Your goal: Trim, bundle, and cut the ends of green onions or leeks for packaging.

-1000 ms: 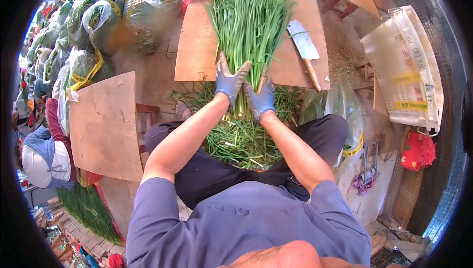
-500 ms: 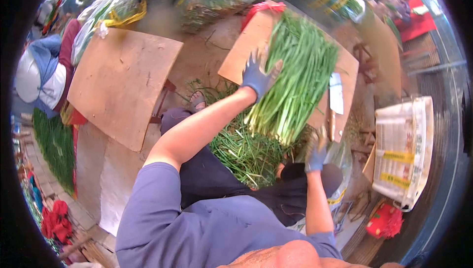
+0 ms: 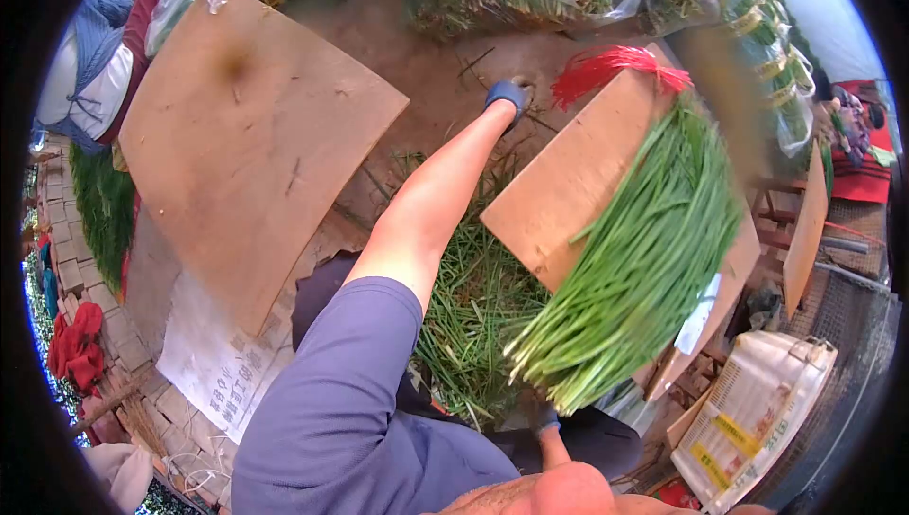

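Chinese characters mark the sheet. Green stalks lie apart from the left hand, seemingly beside the right hand; neither grip can be told.

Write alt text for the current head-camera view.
Long green stalks lie bunched across a wooden board, with red strands and a blade beside them. The gloved left hand extends beside the board; the right hand is near the pale ends.

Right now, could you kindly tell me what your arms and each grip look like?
The left grip wears a blue glove, and a short grey-blue sleeve covers the upper arm. The right grip is mostly hidden, showing some blue at the wrist; its sleeve is unseen.
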`<state>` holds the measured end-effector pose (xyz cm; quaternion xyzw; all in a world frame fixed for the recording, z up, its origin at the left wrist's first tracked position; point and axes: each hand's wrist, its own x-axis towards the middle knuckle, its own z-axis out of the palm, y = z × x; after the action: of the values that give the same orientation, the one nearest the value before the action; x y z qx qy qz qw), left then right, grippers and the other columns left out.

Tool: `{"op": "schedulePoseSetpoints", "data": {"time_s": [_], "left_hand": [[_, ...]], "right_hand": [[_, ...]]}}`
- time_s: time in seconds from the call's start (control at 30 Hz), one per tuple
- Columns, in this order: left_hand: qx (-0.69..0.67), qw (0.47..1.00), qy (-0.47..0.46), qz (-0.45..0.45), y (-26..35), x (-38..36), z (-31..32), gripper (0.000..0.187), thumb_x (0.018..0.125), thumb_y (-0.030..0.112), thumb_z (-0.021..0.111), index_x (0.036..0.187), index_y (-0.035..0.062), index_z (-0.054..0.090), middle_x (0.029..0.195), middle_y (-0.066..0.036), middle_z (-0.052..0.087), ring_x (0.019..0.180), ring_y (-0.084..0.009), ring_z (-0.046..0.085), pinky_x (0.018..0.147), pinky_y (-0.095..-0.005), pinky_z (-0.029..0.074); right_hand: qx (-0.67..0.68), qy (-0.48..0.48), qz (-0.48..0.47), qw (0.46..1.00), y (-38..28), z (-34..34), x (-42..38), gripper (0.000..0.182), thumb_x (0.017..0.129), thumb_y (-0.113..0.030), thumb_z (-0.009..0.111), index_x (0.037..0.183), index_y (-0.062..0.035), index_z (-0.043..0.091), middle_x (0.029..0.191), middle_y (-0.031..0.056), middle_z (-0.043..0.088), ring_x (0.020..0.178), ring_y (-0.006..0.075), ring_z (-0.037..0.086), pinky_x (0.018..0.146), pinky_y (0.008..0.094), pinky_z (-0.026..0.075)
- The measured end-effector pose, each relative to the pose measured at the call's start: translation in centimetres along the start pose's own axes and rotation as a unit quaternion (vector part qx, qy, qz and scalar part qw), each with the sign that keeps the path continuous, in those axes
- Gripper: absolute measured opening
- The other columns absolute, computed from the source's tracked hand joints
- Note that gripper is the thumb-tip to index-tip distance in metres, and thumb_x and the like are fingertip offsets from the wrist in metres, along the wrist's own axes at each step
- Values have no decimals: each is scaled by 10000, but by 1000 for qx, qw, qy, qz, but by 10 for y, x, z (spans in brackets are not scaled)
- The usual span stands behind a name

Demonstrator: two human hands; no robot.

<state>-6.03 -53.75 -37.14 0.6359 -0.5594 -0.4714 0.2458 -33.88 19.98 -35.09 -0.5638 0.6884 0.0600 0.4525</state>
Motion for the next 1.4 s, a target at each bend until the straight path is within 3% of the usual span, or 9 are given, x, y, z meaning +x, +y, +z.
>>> {"op": "schedulePoseSetpoints", "data": {"time_s": [0.17, 0.33, 0.7, 0.9, 1.1, 1.2, 1.27, 1.33, 1.4], "left_hand": [[-78, 991, -35, 101, 25, 33, 10, 454, 855, 425, 631, 1253, 206, 630, 1220, -135, 648, 1105, -303, 625, 949, -397, 487], [93, 922, 150, 345, 75, 59, 17, 450, 862, 397, 680, 1250, 172, 637, 1102, -117, 700, 992, -308, 665, 856, -387, 505], [-110, 972, 56, 200, 78, 49, -38, 248, 876, 261, 684, 1042, 80, 719, 969, -80, 729, 853, -160, 674, 786, -299, 515], [289, 938, 30, 190, 67, 19, -51, 322, 879, 307, 646, 1071, 54, 703, 1090, -157, 694, 1002, -318, 670, 841, -430, 515], [498, 858, -121, -43, 0, -29, -68, 389, 834, 361, 654, 1123, 106, 700, 1130, -172, 674, 1075, -335, 640, 895, -413, 519], [525, 806, -262, 75, 41, -47, -104, 338, 833, 304, 680, 1076, 70, 701, 1064, -137, 697, 969, -313, 663, 847, -401, 530], [432, 814, -342, 184, 88, -83, -138, 237, 854, 224, 686, 997, 37, 701, 954, -107, 725, 845, -250, 686, 776, -363, 544], [195, 900, -327, 211, 156, -170, -179, 157, 888, 182, 664, 927, 33, 692, 865, -81, 718, 790, -177, 679, 742, -310, 539], [-22, 947, -312, 68, 231, -274, -198, 142, 917, 166, 639, 898, 30, 680, 814, -67, 700, 771, -125, 664, 738, -270, 530]], "right_hand": [[-195, -99, 41, 975, -6, -4, 1, 456, 943, -258, 446, 1374, -111, 433, 1315, 241, 492, 1169, 469, 486, 1023, 593, 350], [-191, -107, 68, 973, -18, -2, 1, 459, 942, -272, 452, 1371, -109, 444, 1337, 230, 484, 1190, 463, 475, 1034, 587, 342], [-208, -100, 50, 972, -18, 6, 3, 468, 940, -301, 465, 1365, -106, 468, 1385, 206, 467, 1235, 450, 451, 1058, 575, 324], [-228, -77, 21, 970, -24, 7, 9, 474, 938, -317, 471, 1361, -104, 481, 1412, 193, 457, 1259, 443, 438, 1072, 569, 315], [-370, 23, -142, 918, -36, 8, 20, 480, 937, -333, 478, 1358, -103, 494, 1438, 180, 448, 1283, 436, 425, 1085, 562, 305], [76, -29, 33, 996, -121, -52, 19, 556, 905, -493, 548, 1283, -86, 559, 1298, 241, 548, 1229, 430, 478, 1035, 492, 376], [56, -34, -63, 996, -193, -103, -5, 486, 932, -443, 549, 1272, -97, 563, 1170, 220, 631, 1079, 419, 587, 914, 442, 484], [270, -33, -158, 949, -269, -153, -38, 365, 968, -294, 584, 1215, -27, 605, 1065, 154, 677, 958, 210, 651, 830, 326, 504], [309, 38, -209, 927, -323, -202, -70, 313, 958, -235, 595, 1181, -17, 623, 1101, 170, 670, 969, 213, 661, 840, 329, 507]]}}
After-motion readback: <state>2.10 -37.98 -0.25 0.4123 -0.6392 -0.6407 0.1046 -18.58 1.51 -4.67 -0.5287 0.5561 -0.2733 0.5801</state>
